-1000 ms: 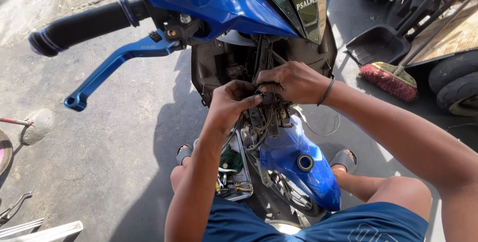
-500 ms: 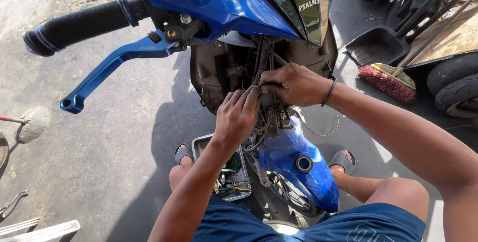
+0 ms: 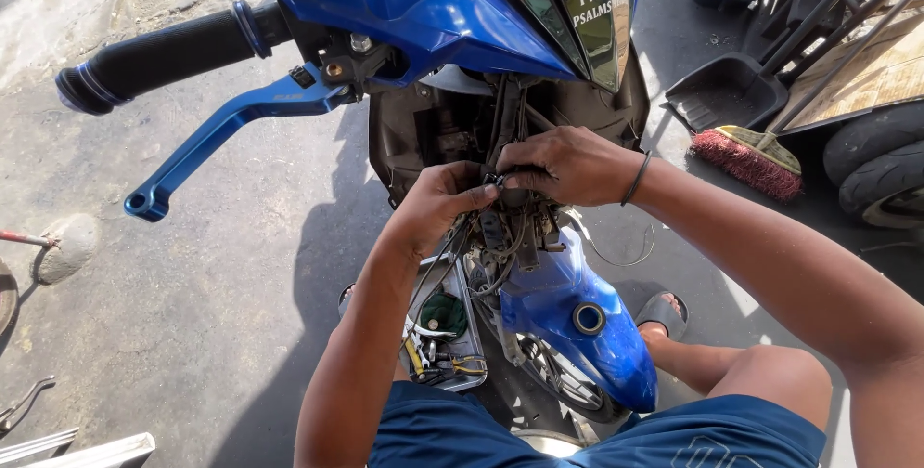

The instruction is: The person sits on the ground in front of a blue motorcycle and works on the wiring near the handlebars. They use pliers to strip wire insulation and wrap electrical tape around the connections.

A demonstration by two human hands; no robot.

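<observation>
Both hands are up in the open front of the blue motorcycle [image 3: 433, 6], below the windscreen, working the wire bundle [image 3: 500, 227].

Left hand [image 3: 438, 203]: fingers closed, thumb and forefinger pinched on a small dark connector [image 3: 496, 180] at the top of the bundle. Right hand [image 3: 568, 165]: fingers curled together over the same spot, tips pressing the connector from the other side. Black band on that wrist. The two hands meet at the connector, touching or nearly so.

The bundle hangs from behind the black inner panel [image 3: 423, 136] down to the blue front fender [image 3: 568, 319]. Several black connectors and loose leads dangle just under the hands; a thin wire loops off to the person's right.

Container: shallow grey metal tray [image 3: 474, 348] on the ground just beside the front wheel [image 3: 539, 367], under the left forearm. Contents: a dark green round item [image 3: 443, 312], yellow-handled pliers [image 3: 467, 365], other small tools and bits, too cluttered to tell apart.

Around: black handlebar grip [image 3: 164, 54] and blue lever [image 3: 221, 136] at upper left. Black dustpan [image 3: 727, 92] and red-bristled broom [image 3: 746, 162] on the concrete, next to a tyre [image 3: 881, 165].
</observation>
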